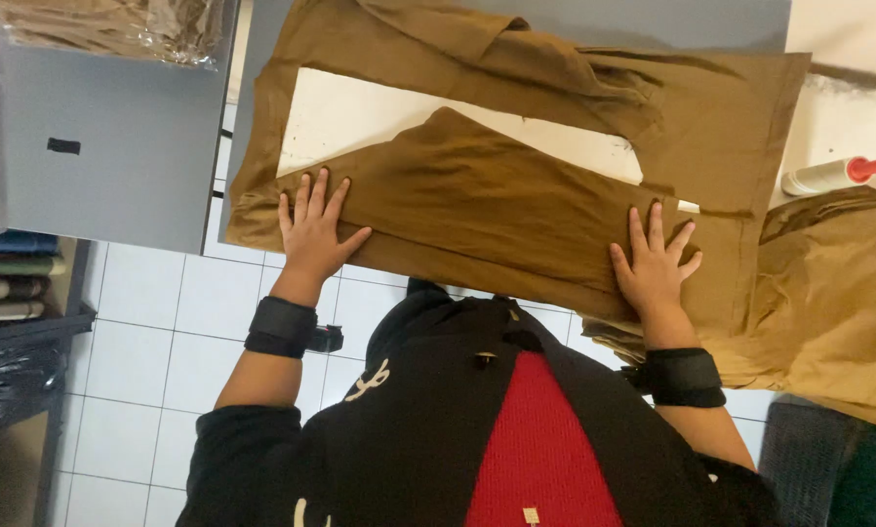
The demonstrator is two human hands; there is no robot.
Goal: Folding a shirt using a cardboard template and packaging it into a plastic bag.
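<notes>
Palms flat, fingers spread: my left hand (311,234) and right hand (655,265) press the brown garment (477,195). White cardboard (360,122) lies inside the garment, above both hands.

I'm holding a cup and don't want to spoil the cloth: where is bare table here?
Bare grey table lies left of the brown garment, below the bagged cloth. Crowded: both hands press the garment, and folded fabric sits beside it.
</notes>
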